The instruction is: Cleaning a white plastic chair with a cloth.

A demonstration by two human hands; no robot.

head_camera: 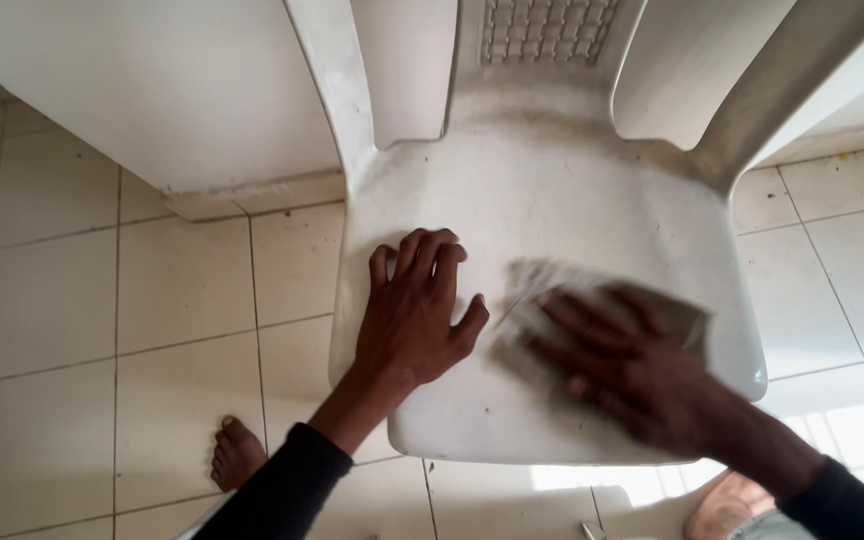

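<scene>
Fingers [592, 315] of my right hand [632, 370] lie flat and spread on a greyish cloth [552, 285], pressing it onto the seat of a white plastic chair [552, 190]. That cloth sits right of seat centre, under the fingertips, its long side running across the seat; motion blur hides its edges. My left hand [414, 320] is splayed open, palm down, just beside it, holding nothing. Tiled floor [152, 300] and my bare foot [235, 450] below.

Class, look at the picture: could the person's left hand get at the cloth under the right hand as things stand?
Probably yes. The left hand lies flat on the chair seat right beside the cloth, with bare seat between; only the right hand covers it.
</scene>
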